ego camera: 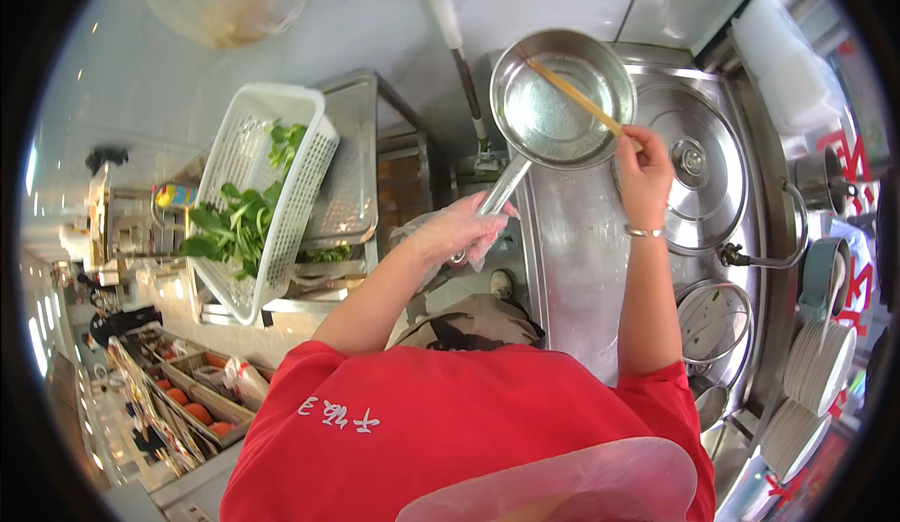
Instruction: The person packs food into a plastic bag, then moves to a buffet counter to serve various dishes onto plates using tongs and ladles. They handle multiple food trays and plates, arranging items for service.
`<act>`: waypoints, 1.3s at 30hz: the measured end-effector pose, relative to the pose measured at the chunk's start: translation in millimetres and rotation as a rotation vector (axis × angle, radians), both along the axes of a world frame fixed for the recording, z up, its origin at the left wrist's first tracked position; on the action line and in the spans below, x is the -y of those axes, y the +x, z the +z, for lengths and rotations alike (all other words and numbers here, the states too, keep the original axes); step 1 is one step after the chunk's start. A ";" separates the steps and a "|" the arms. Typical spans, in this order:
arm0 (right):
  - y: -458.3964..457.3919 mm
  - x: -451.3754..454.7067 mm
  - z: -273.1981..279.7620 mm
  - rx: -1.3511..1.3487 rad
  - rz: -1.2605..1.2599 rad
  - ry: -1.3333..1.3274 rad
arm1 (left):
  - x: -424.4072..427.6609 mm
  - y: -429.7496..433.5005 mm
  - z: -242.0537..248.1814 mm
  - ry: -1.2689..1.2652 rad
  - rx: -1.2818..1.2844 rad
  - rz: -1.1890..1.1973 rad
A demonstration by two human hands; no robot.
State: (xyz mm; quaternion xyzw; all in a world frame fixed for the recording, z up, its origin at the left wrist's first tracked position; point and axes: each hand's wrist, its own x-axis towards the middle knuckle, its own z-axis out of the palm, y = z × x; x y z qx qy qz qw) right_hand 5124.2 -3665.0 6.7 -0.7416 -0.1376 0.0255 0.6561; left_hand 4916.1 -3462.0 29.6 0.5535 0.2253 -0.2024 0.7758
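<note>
A steel saucepan is held out over the counter's left edge, with little but a shiny bottom visible inside. My left hand, in a clear plastic glove, is closed round its metal handle. With bare fingers my right hand pinches a pair of wooden chopsticks, whose far ends reach into the pan near its upper left wall. A bracelet circles my right wrist. Whether the chopstick tips touch the metal cannot be told.
A large round steel lid covers the stove well at right, beside a curved tap. Below lie a strainer and stacked plates. Left stands a white basket of leafy greens; a green-and-white pole leans on the wall.
</note>
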 end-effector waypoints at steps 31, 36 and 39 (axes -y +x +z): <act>-353.4 -118.2 148.3 -0.036 0.419 0.609 | -269.8 -678.9 44.8 1.521 -1.134 0.893; -379.9 -96.2 151.7 0.040 0.370 0.577 | -289.6 -698.4 18.4 1.427 -0.718 1.136; -390.5 -81.9 155.3 0.045 0.208 0.604 | -273.8 -674.8 52.0 0.762 -0.265 1.443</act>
